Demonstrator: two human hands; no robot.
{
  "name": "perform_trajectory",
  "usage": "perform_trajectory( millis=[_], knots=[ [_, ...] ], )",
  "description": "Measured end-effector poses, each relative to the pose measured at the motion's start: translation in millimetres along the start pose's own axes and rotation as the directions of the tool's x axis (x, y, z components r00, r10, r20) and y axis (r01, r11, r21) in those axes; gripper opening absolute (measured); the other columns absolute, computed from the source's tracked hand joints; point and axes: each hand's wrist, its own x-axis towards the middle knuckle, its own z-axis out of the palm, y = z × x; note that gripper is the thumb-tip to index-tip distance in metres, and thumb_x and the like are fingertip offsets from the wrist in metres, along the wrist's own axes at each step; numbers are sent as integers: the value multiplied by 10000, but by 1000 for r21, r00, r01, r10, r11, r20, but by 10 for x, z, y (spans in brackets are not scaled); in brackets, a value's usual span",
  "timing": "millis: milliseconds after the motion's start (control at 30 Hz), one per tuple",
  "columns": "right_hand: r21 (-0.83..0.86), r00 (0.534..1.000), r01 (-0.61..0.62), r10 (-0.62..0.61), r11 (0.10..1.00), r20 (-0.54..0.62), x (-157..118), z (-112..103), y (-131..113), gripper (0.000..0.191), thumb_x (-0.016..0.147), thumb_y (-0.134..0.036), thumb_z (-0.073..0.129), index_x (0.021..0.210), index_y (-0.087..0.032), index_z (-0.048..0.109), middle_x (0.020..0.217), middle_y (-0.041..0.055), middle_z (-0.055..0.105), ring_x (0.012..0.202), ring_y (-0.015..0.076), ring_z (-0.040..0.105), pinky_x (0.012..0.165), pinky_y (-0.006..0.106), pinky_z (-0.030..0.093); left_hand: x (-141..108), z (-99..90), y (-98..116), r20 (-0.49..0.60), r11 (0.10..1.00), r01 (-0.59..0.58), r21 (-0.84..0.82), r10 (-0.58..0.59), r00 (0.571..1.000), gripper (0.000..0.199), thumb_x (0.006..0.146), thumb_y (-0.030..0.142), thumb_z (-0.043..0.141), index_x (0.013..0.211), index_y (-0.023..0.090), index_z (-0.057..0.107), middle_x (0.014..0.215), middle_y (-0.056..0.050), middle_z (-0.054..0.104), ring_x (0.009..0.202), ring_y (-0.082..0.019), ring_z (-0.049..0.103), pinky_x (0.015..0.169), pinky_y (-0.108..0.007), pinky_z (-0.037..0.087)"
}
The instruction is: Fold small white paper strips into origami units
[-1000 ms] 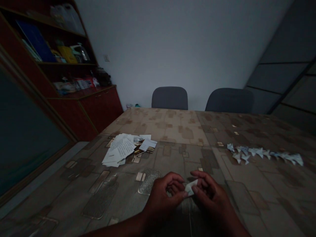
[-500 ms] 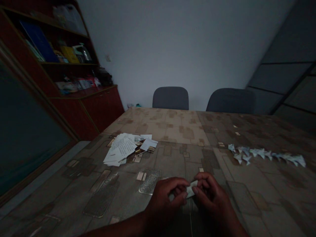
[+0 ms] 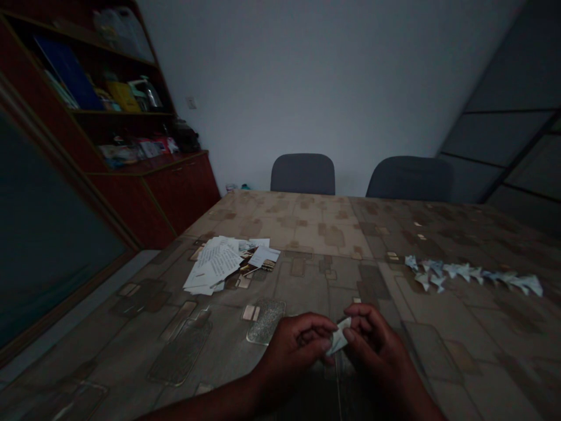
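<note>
Between my two hands is a small folded piece of paper (image 3: 339, 338), pale and creased, held just above the near side of the table. My left hand (image 3: 298, 345) pinches its left end between thumb and fingers. The thumb and fingertips of my right hand (image 3: 372, 336) close on its right end. Parts of the paper are hidden behind the fingers. To the left lies a loose pile of printed paper sheets (image 3: 214, 266). Several small folded paper pieces (image 3: 464, 272) stand in a row on the right side of the table.
A patterned cloth covers the table (image 3: 315, 225). Beyond its far edge stand two grey chairs, a left chair (image 3: 302, 173) and a right chair (image 3: 409, 178), before a pale wall. At the left is a red-brown cabinet (image 3: 153, 199) with cluttered shelves.
My left thumb has shifted a little along the folded paper, and more of the paper's face shows between my hands. The pile and the row of folded pieces are unchanged.
</note>
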Motion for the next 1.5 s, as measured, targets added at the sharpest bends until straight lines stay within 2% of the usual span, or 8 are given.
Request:
perform_trajectory(
  millis=[233, 400, 533, 767, 900, 1067, 1333, 1500],
  knots=[
    [-4, 999, 4, -4, 1000, 34, 11, -10, -27, 274, 818, -428, 624, 963, -208, 548, 738, 15, 606, 669, 182, 581, 592, 275, 454, 20, 19, 28, -36, 999, 29, -16, -30, 999, 230, 790, 291, 639, 941, 126, 693, 788, -43, 675, 641, -139, 658, 636, -242, 499],
    [-57, 1000, 17, -17, 998, 7, 19, 5, -23, 250, 796, -419, 624, 915, -207, 564, 710, 5, 597, 648, 182, 579, 573, 270, 451, 25, 52, 1, -63, 996, 89, 29, -87, 994, 234, 729, 200, 623, 945, 128, 676, 684, -4, 635, 601, -130, 641, 585, -214, 467],
    [-191, 999, 54, -54, 980, 9, 0, -12, -14, 197, 832, -382, 578, 935, -215, 566, 740, 1, 605, 686, 185, 605, 606, 268, 460, 32, 64, 3, -77, 986, 60, 156, -48, 996, 236, 727, 125, 551, 928, 131, 675, 662, 11, 628, 587, -115, 621, 565, -193, 427],
    [-440, 981, 181, -128, 880, 149, -20, -12, -103, 159, 888, -331, 492, 877, -221, 605, 704, 1, 627, 645, 178, 607, 589, 263, 454, 28, 77, 78, -188, 908, -20, 418, 108, 976, 218, 679, 67, 514, 802, 136, 679, 695, -6, 649, 668, -133, 591, 639, -208, 435],
    [-498, 962, 272, -212, 824, 175, -22, -15, -96, 107, 878, -282, 525, 930, -232, 604, 755, 8, 642, 663, 178, 617, 612, 268, 473, 30, 70, 74, -212, 900, -15, 436, 119, 970, 182, 681, 85, 533, 776, 144, 677, 682, -4, 656, 659, -137, 592, 626, -204, 435],
    [-484, 917, 398, -319, 780, 239, -9, -19, -69, 103, 889, -206, 508, 881, -242, 604, 846, 35, 651, 767, 193, 625, 682, 287, 489, 24, 71, 79, -218, 887, -28, 460, 143, 965, 145, 689, 90, 551, 746, 149, 671, 664, -1, 661, 630, -134, 590, 598, -197, 425],
    [-496, 944, 324, -239, 806, 227, -38, -15, -106, 39, 827, -191, 545, 834, -228, 552, 758, 4, 619, 686, 177, 606, 616, 264, 468, 0, 55, 78, -154, 794, -95, 600, 231, 961, 169, 697, 50, 556, 751, 151, 681, 708, -14, 672, 675, -146, 619, 662, -213, 432],
    [-478, 950, 307, -234, 823, 208, -35, 13, -109, 89, 765, -139, 527, 775, -227, 530, 733, -9, 604, 661, 165, 585, 605, 255, 459, 10, 30, 42, -150, 779, -70, 623, 206, 967, 184, 704, 49, 557, 776, 157, 688, 718, -11, 680, 690, -147, 627, 672, -212, 434]
  ],
)
